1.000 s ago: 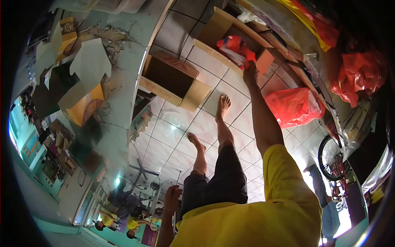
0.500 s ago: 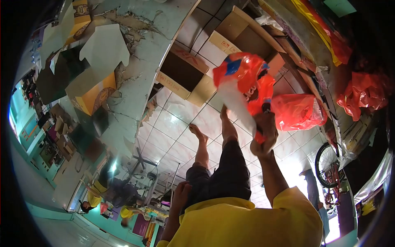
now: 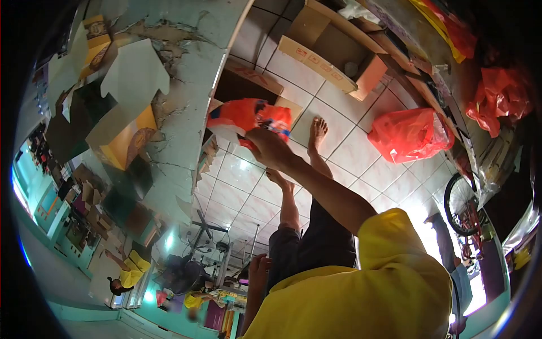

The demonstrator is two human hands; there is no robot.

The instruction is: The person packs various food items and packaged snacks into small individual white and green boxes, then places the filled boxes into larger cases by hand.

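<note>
Yellow carton (image 3: 121,141) and loose white flaps on the cracked desk (image 3: 186,85) at far left; one hand (image 3: 257,268) low by the thigh, fingers loosely curled, holding nothing; other hand (image 3: 270,148) clasps an orange plastic packet (image 3: 248,118) at the desk edge; open cardboard box (image 3: 333,48) on the floor tiles; red bag (image 3: 407,134) right.

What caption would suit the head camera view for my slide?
Seated person in yellow shirt holds a red-orange packet in one hand over the tiled floor, open cardboard boxes nearby.
</note>
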